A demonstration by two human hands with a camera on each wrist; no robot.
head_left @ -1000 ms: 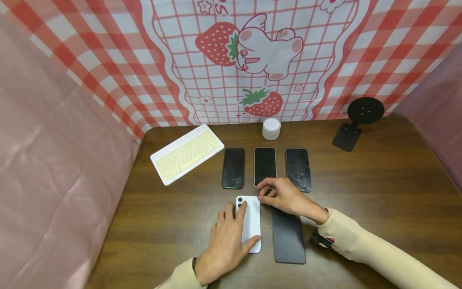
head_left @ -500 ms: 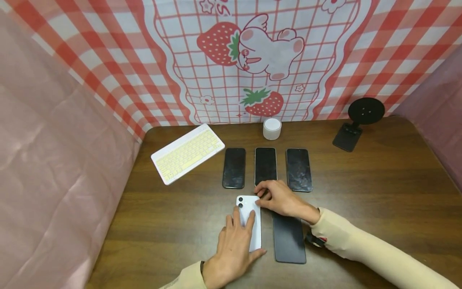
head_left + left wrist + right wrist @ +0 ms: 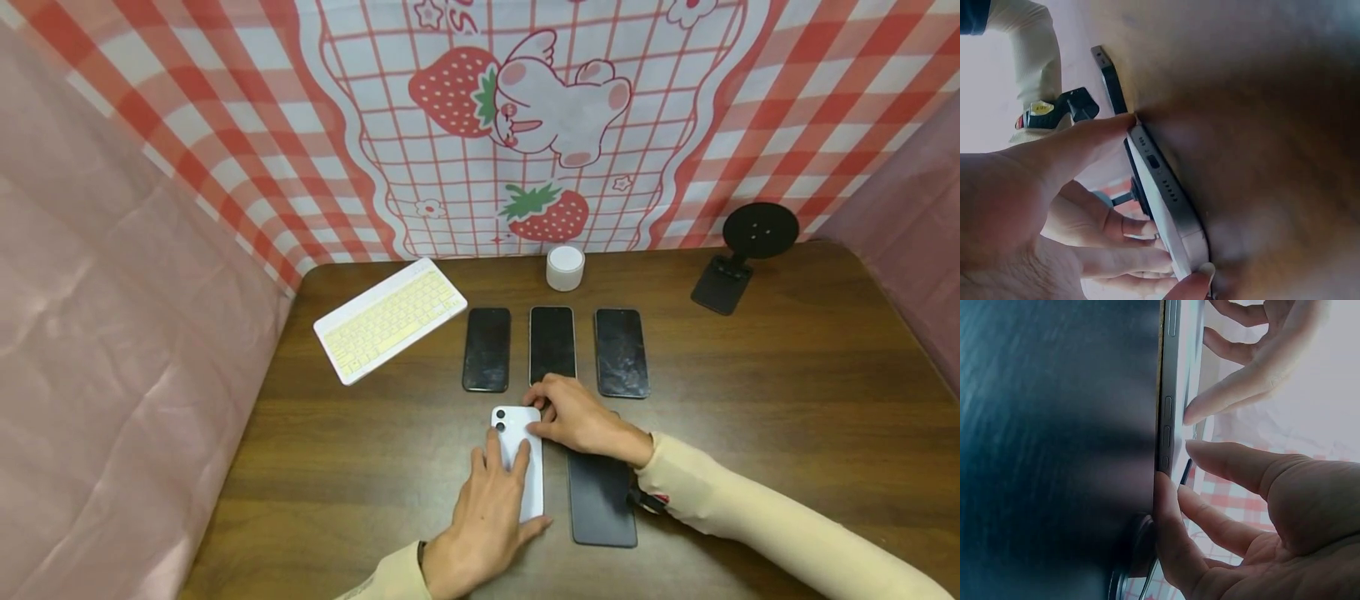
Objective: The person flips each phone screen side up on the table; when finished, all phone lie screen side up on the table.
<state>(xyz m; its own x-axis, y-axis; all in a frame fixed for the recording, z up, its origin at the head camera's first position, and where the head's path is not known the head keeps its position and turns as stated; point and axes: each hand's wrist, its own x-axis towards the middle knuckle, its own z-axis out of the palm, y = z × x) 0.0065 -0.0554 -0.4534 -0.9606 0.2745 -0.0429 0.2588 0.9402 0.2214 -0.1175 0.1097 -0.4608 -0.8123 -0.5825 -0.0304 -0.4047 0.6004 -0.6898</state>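
A white smartphone [image 3: 533,487] lies camera side up between both hands in the head view. My left hand [image 3: 480,517] spreads over its lower part, index and middle fingers on the back. In the left wrist view the left thumb [image 3: 1107,128] meets one end of the phone's bottom edge, and another finger [image 3: 1191,286] sits at the opposite end. My right hand [image 3: 581,417] pinches the upper right corner: its thumb [image 3: 1225,459] is over the back, its index finger [image 3: 1169,512] against the button side. The left palm hides the phone's lower left part.
Beside the phone lies a larger dark slab [image 3: 602,508], partly under the right forearm. Three black-screened phones [image 3: 486,350] line up behind. Farther back are a white keyboard [image 3: 390,321], a small white cylinder [image 3: 565,268] and a black stand [image 3: 738,254] at right.
My right hand has shifted slightly left and toward me, its thumb now over the phone's corner. My left hand has slid right, its thumb moving down to the bottom corner.
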